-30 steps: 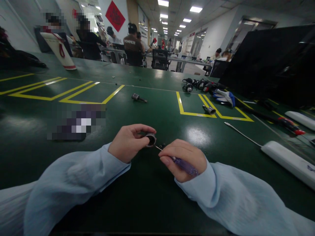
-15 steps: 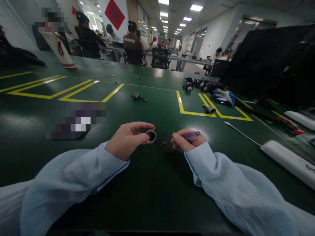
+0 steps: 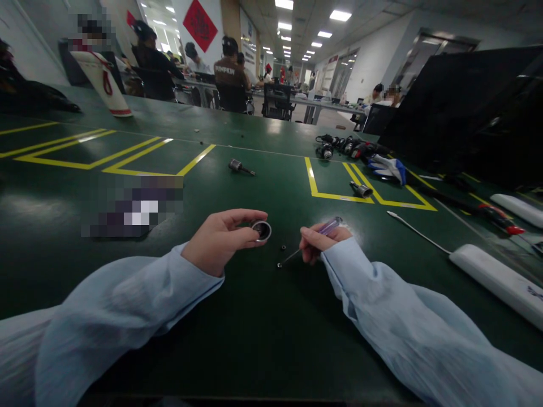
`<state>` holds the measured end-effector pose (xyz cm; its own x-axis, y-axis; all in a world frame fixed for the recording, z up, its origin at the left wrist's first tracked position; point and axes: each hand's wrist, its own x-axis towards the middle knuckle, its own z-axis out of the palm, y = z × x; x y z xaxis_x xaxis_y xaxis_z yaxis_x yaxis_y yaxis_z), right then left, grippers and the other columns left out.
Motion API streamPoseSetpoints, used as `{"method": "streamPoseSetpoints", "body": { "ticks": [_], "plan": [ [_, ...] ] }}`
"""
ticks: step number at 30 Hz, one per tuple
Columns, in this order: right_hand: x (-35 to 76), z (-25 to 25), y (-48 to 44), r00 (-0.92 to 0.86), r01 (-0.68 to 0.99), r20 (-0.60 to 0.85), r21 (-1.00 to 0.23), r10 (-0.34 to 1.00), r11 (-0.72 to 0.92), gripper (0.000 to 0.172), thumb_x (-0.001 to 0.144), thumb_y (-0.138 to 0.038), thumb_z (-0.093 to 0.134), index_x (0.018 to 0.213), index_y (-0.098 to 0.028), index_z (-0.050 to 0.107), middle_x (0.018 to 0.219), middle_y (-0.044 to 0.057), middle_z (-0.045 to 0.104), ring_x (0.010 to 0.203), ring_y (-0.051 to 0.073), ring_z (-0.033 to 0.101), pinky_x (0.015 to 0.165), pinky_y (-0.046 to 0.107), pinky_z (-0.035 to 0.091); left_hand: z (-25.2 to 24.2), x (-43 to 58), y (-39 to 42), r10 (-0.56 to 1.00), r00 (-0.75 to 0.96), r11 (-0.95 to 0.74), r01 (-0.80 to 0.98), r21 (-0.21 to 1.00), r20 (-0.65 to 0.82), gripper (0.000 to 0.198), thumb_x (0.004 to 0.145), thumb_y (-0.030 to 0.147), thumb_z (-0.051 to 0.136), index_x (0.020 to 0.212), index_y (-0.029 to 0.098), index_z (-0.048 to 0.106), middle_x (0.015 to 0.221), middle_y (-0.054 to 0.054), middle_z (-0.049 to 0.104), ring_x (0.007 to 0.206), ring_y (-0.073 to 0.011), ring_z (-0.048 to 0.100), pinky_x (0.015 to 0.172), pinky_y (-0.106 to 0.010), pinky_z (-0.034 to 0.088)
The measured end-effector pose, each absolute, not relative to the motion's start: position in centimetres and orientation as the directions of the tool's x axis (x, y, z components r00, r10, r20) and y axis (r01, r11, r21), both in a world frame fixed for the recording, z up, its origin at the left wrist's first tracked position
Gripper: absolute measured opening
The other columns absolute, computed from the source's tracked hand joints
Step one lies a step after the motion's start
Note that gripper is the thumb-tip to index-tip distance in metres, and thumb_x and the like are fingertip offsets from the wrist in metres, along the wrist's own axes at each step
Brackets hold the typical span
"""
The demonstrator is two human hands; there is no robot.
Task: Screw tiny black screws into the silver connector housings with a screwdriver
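Between thumb and fingers, my left hand (image 3: 218,237) grips a round, hollow metal part (image 3: 266,230) whose open rim faces right and up toward me. My right hand (image 3: 318,240) is closed around the purple see-through handle of a screwdriver (image 3: 331,226). Its thin shaft slants down to the left, and the tip meets a tiny ring-shaped piece (image 3: 279,265) at table level. A second small dark piece (image 3: 283,247) lies on the green table (image 3: 254,339) just behind the tip. What is inside the hollow part is too dark to make out.
Two similar metal parts with stems, one at the back middle (image 3: 241,167) and another on the yellow tape (image 3: 361,189), lie beyond my hands. A blurred dark object (image 3: 136,212) is at left. A white power strip (image 3: 487,271), gloves (image 3: 388,168) and red-handled tool (image 3: 500,219) are at right.
The screwdriver has tilted more steeply, and its tip has moved slightly toward me, away from one small piece. My left hand with the metal part has barely moved.
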<state>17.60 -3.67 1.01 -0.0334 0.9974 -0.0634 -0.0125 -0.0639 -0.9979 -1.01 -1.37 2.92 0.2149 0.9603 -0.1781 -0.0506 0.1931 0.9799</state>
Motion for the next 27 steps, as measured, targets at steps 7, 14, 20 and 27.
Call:
{"method": "streamPoseSetpoints", "body": {
  "ticks": [7,14,20,27],
  "plan": [
    [17.4,1.6,-4.7,-0.009,-0.139,0.314,-0.940,0.949,0.310,0.014,0.076,-0.029,0.057,0.068,-0.018,0.061,0.058,-0.001,0.063,0.054,0.009,0.058,0.052,0.022,0.048,3.0,-1.0,-1.3,0.957,0.221,0.208,-0.067,0.976,-0.188,0.032,0.056,0.010,0.068,0.088,0.012,0.064,0.079,-0.005,0.069,0.073,-0.0169,0.065,0.076,-0.031,0.053],
    [16.3,1.0,-5.5,-0.172,0.335,0.670,-0.649,0.722,0.682,0.012,0.078,-0.023,0.053,0.073,-0.018,0.062,0.067,0.002,0.065,0.061,0.012,0.058,0.060,0.026,0.047,2.9,-0.9,-1.5,0.960,0.231,0.159,0.017,0.987,-0.158,0.040,0.054,0.016,0.071,0.093,0.013,0.063,0.075,-0.004,0.069,0.070,-0.0161,0.065,0.074,-0.031,0.053],
    [16.4,1.0,-5.2,-0.302,0.414,0.763,-0.434,0.571,0.800,0.007,0.078,-0.017,0.052,0.077,-0.018,0.059,0.068,0.003,0.065,0.063,0.011,0.059,0.061,0.025,0.047,2.9,-0.9,-1.5,0.957,0.245,0.136,0.094,0.986,-0.155,0.037,0.056,0.017,0.069,0.092,0.012,0.062,0.073,-0.005,0.070,0.070,-0.0178,0.066,0.070,-0.030,0.053],
    [16.2,1.9,-5.7,-0.395,0.428,0.748,-0.363,0.533,0.828,0.006,0.078,-0.013,0.052,0.076,-0.013,0.059,0.067,0.006,0.065,0.063,0.011,0.059,0.062,0.024,0.048,2.9,-0.7,-1.6,0.970,0.218,0.071,0.190,0.979,-0.113,0.026,0.060,0.020,0.065,0.084,0.012,0.062,0.066,-0.003,0.069,0.066,-0.0187,0.067,0.064,-0.029,0.055]
  ]
}}
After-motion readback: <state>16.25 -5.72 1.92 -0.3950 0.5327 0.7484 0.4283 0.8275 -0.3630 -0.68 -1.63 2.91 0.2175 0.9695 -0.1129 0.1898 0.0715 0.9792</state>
